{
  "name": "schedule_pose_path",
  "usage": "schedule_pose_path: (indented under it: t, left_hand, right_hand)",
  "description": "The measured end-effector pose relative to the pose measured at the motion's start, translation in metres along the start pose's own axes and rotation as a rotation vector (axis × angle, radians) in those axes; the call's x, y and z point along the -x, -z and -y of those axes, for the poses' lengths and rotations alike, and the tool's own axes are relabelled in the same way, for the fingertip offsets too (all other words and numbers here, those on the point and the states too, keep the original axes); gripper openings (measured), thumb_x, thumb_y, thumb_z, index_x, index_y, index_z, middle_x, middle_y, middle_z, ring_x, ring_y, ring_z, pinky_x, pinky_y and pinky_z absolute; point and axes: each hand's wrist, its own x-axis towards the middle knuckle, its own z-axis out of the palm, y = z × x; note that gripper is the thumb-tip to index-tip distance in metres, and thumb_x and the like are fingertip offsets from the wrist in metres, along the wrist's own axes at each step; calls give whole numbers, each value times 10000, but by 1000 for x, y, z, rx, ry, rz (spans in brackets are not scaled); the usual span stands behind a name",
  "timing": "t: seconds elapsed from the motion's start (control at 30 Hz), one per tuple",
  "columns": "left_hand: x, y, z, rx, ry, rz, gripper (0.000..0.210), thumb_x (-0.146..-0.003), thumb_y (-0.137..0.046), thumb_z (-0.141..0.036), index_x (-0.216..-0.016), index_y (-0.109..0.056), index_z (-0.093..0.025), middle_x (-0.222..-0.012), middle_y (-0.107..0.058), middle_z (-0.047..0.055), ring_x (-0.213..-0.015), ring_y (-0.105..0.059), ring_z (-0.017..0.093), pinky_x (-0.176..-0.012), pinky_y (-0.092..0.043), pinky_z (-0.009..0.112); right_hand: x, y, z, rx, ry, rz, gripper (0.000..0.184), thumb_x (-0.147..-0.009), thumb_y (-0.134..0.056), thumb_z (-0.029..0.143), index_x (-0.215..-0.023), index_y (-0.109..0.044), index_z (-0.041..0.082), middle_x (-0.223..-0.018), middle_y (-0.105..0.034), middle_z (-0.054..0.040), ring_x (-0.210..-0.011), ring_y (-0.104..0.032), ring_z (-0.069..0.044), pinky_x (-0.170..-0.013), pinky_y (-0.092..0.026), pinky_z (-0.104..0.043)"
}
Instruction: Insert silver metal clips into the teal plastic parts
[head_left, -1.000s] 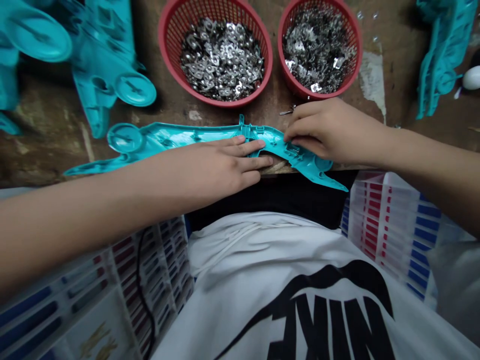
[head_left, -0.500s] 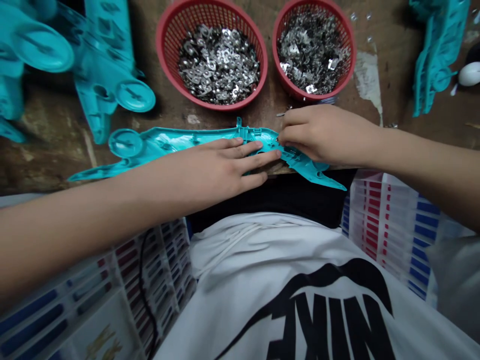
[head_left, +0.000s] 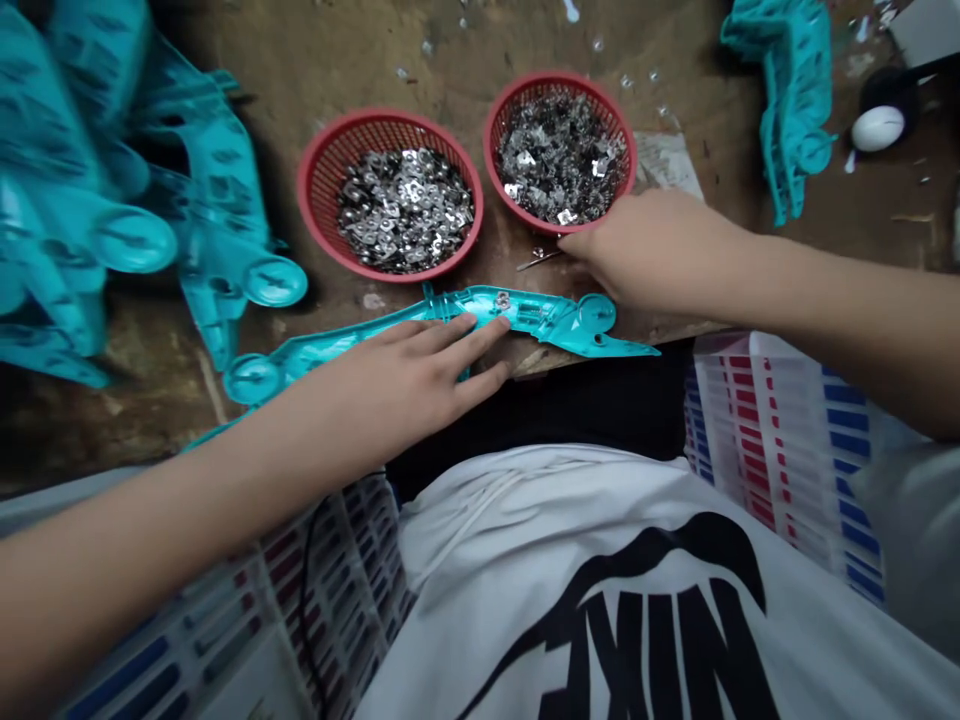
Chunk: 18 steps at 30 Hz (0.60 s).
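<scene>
A long teal plastic shell part (head_left: 570, 325) lies along the table's front edge, its hollow side up. My left hand (head_left: 409, 375) rests flat across its middle, fingers spread and pressing on it. Just beyond those fingertips, a small silvery metal plate (head_left: 503, 299) sits inside the shell. My right hand (head_left: 637, 250) is beside the smaller basket, above the shell's right end. Its fingers are bent together at the end of a thin metal rod (head_left: 536, 261); the fingertips are partly hidden.
Two red baskets of small metal pieces stand behind the shell, a larger one (head_left: 307, 200) and a smaller one (head_left: 491, 150). More teal parts (head_left: 225, 200) are piled left; others (head_left: 799, 100) lie far right. Plastic crates (head_left: 772, 430) flank my lap.
My right hand has left the shell and moved up toward the smaller basket and the rod. The metal plate now shows in the shell. The view has shifted; my left hand stays on the shell.
</scene>
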Motion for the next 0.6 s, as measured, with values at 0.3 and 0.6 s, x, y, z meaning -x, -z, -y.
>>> schedule_pose_path:
  t: [0.3,0.6]
  left_hand:
    - [-7,16,6,43,13,105,732,-1100,-649,22,-1739,-771,-314,-2052,-520,141,-1616,-753,404,-1259,-723,568]
    - [-9,14,17,134,72,134,743,-1186,-507,-62,-1846,-684,-354,-2066,-468,167,-1600,-780,447,-1284,-703,642]
  right_hand:
    - [-15,-19,4,-17,2,-70,279,-1128,-682,64,-1252,-928,110,-1156,-923,-275,-1092,-875,-456,-923,-556,-492]
    - [-8,-11,12,34,23,-73,301,-1192,-712,202,-1349,-954,114,-1146,-926,-243,-1031,-861,-407,-817,-469,-438]
